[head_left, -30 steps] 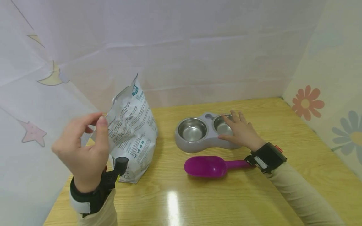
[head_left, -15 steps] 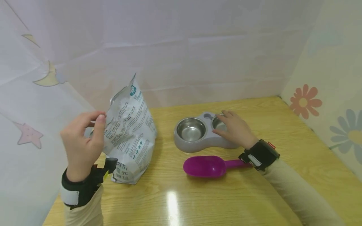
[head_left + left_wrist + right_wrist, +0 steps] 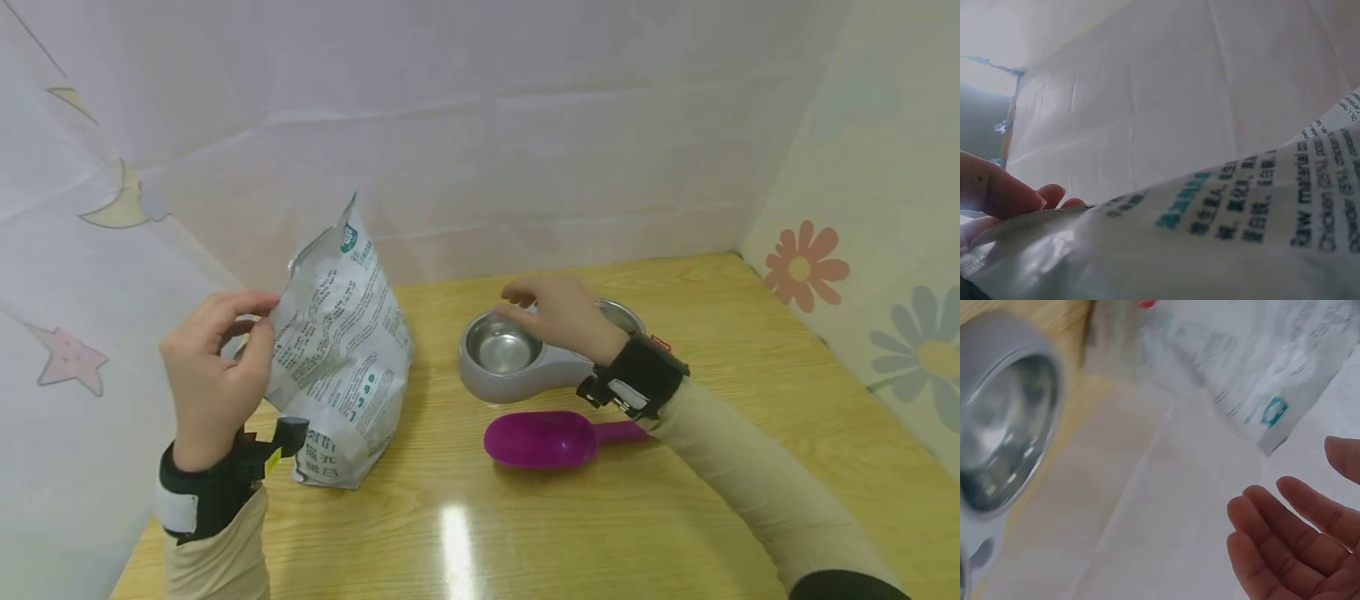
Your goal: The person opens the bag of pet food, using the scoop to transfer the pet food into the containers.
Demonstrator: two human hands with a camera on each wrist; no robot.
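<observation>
Since the earlier head-view pictures, the right hand [image 3: 558, 317] has been lifted off the right-hand cup of the double pet bowl [image 3: 517, 367] and is now held above the bowl's middle, nearer the food bag [image 3: 341, 333]; it carries nothing and its fingers are loosely extended. The left hand [image 3: 213, 367] has stayed at the bag's left upper edge, which is pinched between thumb and fingers.

From the head camera the whole layout is seen: the bag stands upright at the left of the wooden table [image 3: 675, 517], its long axis vertical and leaning slightly, its top corner pointing up toward the back curtain. The bowl lies to its right, its long axis running left to right. A purple scoop [image 3: 543, 439] lies just in front of the bowl, also lengthwise left to right, the cup end toward the bag and the handle passing under the right wrist.

Only the left wrist camera shows the print on the bag [image 3: 1229, 212] at close range, with fingertips [image 3: 1022, 197] on its edge. Only the right wrist camera shows the open palm [image 3: 1297, 537], with one steel cup [image 3: 1004, 431] below and the bag's corner [image 3: 1266, 412] beyond.
</observation>
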